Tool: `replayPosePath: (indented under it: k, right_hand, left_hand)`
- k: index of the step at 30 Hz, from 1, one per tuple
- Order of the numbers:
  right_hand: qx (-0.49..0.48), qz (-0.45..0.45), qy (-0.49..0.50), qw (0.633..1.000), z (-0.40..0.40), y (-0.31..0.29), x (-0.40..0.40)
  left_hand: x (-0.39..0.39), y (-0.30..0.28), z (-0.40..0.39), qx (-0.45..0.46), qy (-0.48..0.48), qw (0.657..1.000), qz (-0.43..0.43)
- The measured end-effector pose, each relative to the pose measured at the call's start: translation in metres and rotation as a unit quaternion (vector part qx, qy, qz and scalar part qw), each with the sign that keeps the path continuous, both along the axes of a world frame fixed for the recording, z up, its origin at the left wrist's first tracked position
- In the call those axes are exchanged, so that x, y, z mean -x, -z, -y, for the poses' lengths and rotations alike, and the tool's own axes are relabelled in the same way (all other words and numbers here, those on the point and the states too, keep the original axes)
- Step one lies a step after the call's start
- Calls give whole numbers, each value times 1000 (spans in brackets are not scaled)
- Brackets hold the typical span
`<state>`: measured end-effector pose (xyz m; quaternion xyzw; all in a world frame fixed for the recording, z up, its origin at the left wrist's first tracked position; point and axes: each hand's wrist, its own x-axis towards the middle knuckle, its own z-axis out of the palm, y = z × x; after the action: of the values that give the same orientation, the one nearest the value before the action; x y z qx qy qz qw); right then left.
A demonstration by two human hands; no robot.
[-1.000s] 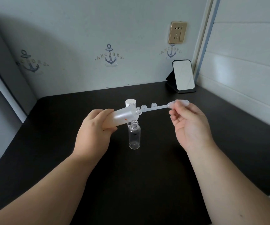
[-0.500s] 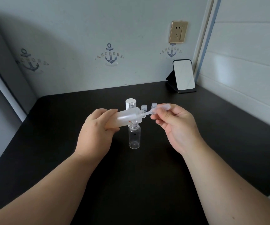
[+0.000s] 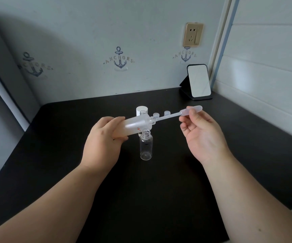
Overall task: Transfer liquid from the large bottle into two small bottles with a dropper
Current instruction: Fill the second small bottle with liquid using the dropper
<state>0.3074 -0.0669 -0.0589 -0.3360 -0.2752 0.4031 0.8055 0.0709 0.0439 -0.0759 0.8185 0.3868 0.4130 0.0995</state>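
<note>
My left hand grips the frosted large bottle, tilted almost flat with its open neck pointing right. My right hand pinches the bulb of a clear plastic dropper between thumb and fingertips; its thin stem runs left and its tip sits at the bottle's neck. One small clear bottle stands upright and uncapped on the black table just below the large bottle. A second small bottle shows only its open neck behind the large bottle.
A white cap and two small clear caps lie behind the bottles. A small mirror on a black stand sits at the back right corner. Walls close the black table at the back and right.
My right hand has pulled the dropper back out to the right, from deep in the large bottle to having only its tip at the neck. My left hand keeps the bottle tilted.
</note>
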Motion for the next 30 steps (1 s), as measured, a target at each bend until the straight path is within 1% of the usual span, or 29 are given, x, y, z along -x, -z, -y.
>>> replayPosePath:
  k: [6,12,17,20,22,26,30]
  right_hand:
    - [-29,-54,19,998,2,1,-10]
    - [-34,-105,46,993,7,-1,-15]
    - [-46,-169,68,982,7,-1,-17]
    - [-47,-182,75,979,7,-1,-17]
    - [-49,-191,74,978,8,-1,-17]
    - [-35,-194,87,977,8,-2,-18]
    - [-29,-197,102,975,8,-2,-18]
  left_hand:
    - [0,0,-1,7,-8,1000,10]
    - [3,-1,-2,38,-22,999,31]
    - [4,-3,-5,74,-37,995,54]
    - [3,-3,-5,148,-42,983,103]
    - [2,-3,-4,178,-41,975,126]
    - [0,-4,-3,207,-44,968,135]
    - [-1,-4,-5,217,-48,966,129]
